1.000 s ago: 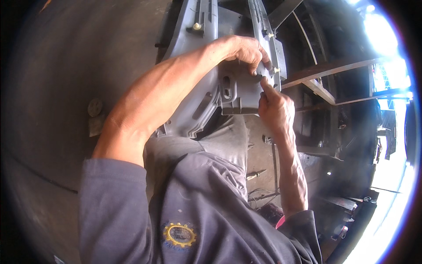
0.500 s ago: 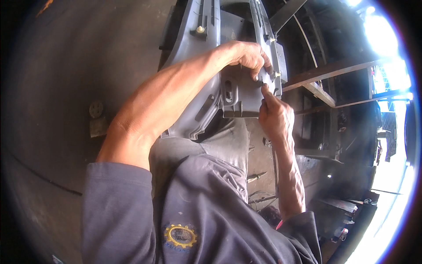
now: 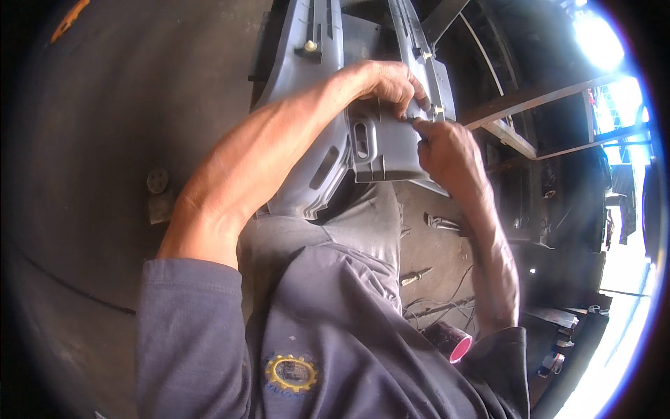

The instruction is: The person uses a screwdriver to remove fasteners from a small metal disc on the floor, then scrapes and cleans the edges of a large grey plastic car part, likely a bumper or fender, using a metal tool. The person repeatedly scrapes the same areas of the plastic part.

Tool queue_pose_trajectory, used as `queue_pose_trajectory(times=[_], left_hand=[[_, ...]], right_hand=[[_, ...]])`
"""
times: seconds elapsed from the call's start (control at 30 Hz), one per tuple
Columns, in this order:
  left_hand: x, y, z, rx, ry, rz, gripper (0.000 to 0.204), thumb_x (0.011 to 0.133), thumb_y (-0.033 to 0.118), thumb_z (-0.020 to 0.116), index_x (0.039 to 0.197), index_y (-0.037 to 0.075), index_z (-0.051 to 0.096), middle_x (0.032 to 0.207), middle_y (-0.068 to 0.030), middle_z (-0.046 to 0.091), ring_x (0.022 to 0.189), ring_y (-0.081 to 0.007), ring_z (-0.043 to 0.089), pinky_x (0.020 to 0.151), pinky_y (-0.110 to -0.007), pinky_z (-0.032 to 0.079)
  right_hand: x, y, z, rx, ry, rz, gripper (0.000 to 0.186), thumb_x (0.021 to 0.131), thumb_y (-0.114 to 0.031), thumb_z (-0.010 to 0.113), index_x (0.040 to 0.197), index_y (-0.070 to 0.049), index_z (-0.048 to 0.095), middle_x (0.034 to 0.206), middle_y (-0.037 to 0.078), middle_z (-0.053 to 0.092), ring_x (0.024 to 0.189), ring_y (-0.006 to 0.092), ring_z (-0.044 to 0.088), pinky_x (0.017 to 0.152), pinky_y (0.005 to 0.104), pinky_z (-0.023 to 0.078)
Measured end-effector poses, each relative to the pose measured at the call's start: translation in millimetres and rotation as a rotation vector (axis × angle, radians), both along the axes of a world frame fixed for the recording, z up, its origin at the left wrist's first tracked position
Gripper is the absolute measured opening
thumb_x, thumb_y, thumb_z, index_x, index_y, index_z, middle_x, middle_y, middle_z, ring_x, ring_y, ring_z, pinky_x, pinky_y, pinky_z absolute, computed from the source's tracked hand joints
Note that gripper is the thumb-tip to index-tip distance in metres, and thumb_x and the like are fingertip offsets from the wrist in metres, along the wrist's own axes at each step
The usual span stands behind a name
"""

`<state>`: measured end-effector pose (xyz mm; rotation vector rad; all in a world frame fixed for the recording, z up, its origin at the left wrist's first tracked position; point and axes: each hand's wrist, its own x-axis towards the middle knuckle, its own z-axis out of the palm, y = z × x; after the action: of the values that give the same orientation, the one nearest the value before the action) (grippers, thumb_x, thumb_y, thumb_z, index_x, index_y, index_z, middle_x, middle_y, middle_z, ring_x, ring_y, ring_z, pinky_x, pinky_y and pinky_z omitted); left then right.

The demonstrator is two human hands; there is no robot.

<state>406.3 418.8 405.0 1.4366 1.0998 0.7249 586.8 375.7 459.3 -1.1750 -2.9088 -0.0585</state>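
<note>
A grey moulded plastic trim panel (image 3: 296, 185) lies over my lap and reaches away from me. Pale clips stand on it, one plastic clip (image 3: 310, 46) on the left strip and others along the right strip. My left hand (image 3: 392, 85) is bent over the panel's right part, thumb and fingers curled down beside a clip. Against its fingertips, my right hand (image 3: 452, 150) is closed, thumb and forefinger pinched together. Between the two hands shows a small dark piece (image 3: 410, 120), too small to name. A slotted oval recess (image 3: 361, 141) lies just left of my right hand.
On the floor to the right are a pointed tool (image 3: 416, 276), metal pieces (image 3: 444, 223) and thin cables (image 3: 436, 305). A pink-rimmed, tube-like container (image 3: 458, 348) is beside my right sleeve. Metal frame bars (image 3: 537, 112) stand at the right. A round-topped object (image 3: 158, 181) sits left.
My right hand has moved up and turned over toward my left fingertips, its forearm swinging right. The left hand stays nearly in place. More of the pink-rimmed container shows.
</note>
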Motion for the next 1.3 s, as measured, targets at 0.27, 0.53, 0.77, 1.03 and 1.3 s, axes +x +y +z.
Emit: queue_pose_trajectory(times=[0.27, 0.53, 0.77, 1.03, 1.3], left_hand=[[-5.5, 3.8, -2.8, -0.035, -0.043, -0.036, 0.06, 0.058, -0.009, 0.063, 0.117, 0.003, 0.067, 0.103, -0.0135, 0.068, 0.087, -0.0192, 0.065, 0.087, -0.031, 0.05], [-1.1, 6.5, -1.9, 0.029, -0.027, -0.034, 0.057, 0.06, -0.01, 0.065, 0.113, 0.008, 0.071, 0.09, -0.0122, 0.069, 0.078, -0.0191, 0.062, 0.078, -0.03, 0.051], [-1.5, 10.7, -12.2, 0.127, -0.009, -0.038, 0.054, 0.06, -0.009, 0.066, 0.111, 0.008, 0.072, 0.096, -0.0123, 0.069, 0.083, -0.0202, 0.062, 0.078, -0.031, 0.051], [-3.0, 8.1, -6.3, 0.121, 0.041, -0.041, 0.056, 0.057, -0.008, 0.069, 0.111, 0.008, 0.072, 0.105, -0.0127, 0.069, 0.095, -0.0216, 0.061, 0.087, -0.032, 0.049], [-2.3, 4.9, -7.2, 0.138, 0.062, -0.03, 0.055, 0.057, -0.007, 0.068, 0.11, 0.009, 0.073, 0.095, -0.011, 0.07, 0.087, -0.0196, 0.062, 0.081, -0.03, 0.05]], right_hand=[[-34.6, 50.9, 32.5, -0.472, -0.264, -0.122, 0.031, 0.069, 0.001, 0.061, 0.097, -0.002, 0.073, 0.064, 0.014, 0.064, 0.057, 0.0183, 0.063, 0.056, 0.0316, 0.051], [16.4, -11.5, -19.7, 0.086, 0.035, -0.062, 0.036, 0.077, -0.007, 0.059, 0.112, -0.011, 0.066, 0.076, 0.016, 0.066, 0.068, 0.0354, 0.066, 0.063, 0.0444, 0.053], [17.9, -23.0, -55.2, 0.165, 0.237, -0.088, 0.04, 0.079, -0.003, 0.059, 0.118, -0.009, 0.065, 0.079, 0.015, 0.066, 0.067, 0.0331, 0.065, 0.061, 0.0418, 0.051], [15.3, -15.3, -37.4, 0.089, 0.209, -0.084, 0.04, 0.079, -0.006, 0.057, 0.118, -0.012, 0.061, 0.077, 0.017, 0.066, 0.067, 0.0348, 0.066, 0.061, 0.0445, 0.051], [10.5, -18.3, -28.9, 0.031, 0.166, -0.116, 0.038, 0.078, -0.007, 0.059, 0.115, -0.012, 0.064, 0.073, 0.02, 0.064, 0.069, 0.0369, 0.065, 0.065, 0.0437, 0.052]])
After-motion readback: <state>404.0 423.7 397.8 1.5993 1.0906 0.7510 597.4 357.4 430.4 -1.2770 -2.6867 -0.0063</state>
